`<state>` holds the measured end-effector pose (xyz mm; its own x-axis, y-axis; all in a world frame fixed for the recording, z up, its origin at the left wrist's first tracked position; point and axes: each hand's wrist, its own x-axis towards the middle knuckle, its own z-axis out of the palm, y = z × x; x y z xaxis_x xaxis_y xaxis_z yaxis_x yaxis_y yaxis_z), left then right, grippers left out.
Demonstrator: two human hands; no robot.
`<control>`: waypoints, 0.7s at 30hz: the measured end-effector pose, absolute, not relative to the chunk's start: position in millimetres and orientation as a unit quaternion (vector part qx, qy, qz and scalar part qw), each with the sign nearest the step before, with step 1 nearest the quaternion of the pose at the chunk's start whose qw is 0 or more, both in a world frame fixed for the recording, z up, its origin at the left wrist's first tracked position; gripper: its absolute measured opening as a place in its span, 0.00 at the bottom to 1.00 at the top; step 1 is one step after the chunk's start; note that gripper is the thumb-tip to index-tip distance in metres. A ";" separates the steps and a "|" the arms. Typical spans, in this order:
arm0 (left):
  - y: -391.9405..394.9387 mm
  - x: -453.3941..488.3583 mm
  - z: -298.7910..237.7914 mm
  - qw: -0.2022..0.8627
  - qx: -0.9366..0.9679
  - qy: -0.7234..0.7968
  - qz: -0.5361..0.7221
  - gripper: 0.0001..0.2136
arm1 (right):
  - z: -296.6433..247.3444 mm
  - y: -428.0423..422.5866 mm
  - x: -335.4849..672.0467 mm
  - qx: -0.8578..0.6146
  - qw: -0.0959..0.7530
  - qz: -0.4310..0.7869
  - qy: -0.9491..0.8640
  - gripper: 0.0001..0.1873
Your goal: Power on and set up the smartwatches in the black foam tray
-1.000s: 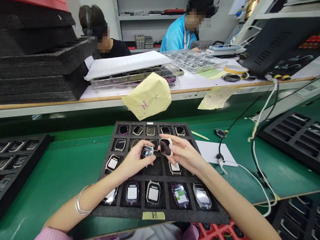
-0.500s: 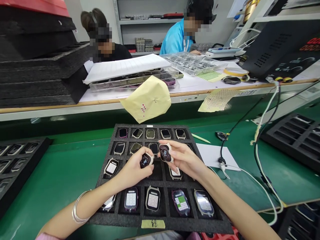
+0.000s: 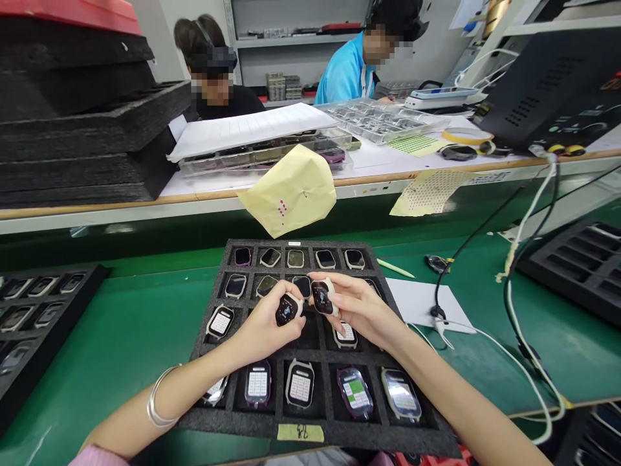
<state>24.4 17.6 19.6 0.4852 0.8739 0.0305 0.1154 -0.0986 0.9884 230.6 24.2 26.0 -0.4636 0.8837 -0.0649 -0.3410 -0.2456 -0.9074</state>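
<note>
My left hand [image 3: 272, 321] is closed around a light-rimmed smartwatch body [image 3: 289, 309], its dark screen lit with a small graphic. Close beside it, my right hand [image 3: 356, 304] pinches a second smartwatch body [image 3: 322, 298] by its edges, screen tilted toward me. Both are held over a black foam tray [image 3: 310, 351] divided into compartments. Several strapless watches lie in it. The far rows have dark screens; in the near row, a watch with a white grid screen [image 3: 299, 384] and a purple-rimmed watch [image 3: 356, 392] show lit displays. My hands hide parts of the middle rows.
More foam trays of watches stand at the left [image 3: 58, 330] and right [image 3: 572, 259]. White and black cables [image 3: 514, 278] hang on the right beside a white paper sheet [image 3: 427, 303]. A shelf edge [image 3: 204, 196] crosses behind, with a yellow paper [image 3: 294, 194] hanging down. Two people sit beyond.
The whole view has shifted slightly. Both hands keep their watches in nearly the same pose, the left one a little nearer the right. The person at far left has turned their head.
</note>
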 end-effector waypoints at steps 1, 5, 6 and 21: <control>17.7 24.4 19.8 0.554 0.660 0.376 0.340 0.10 | 26.0 24.0 230.3 -0.303 0.421 0.728 -0.448 0.20; 18.0 23.6 19.7 0.557 0.658 0.382 0.333 0.10 | 26.9 23.6 229.4 -0.301 0.426 0.721 -0.456 0.18; 18.2 23.3 19.4 0.557 0.656 0.381 0.337 0.10 | 27.2 23.5 229.2 -0.299 0.427 0.720 -0.459 0.19; 20.0 22.4 19.4 0.549 0.654 0.369 0.367 0.09 | 28.3 21.7 228.4 -0.317 0.429 0.704 -0.468 0.19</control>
<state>22.4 20.0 19.4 0.4584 0.8855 0.0756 0.0798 -0.1257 0.9889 228.4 21.7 28.3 -0.4305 0.9015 -0.0446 -0.3078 -0.1931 -0.9316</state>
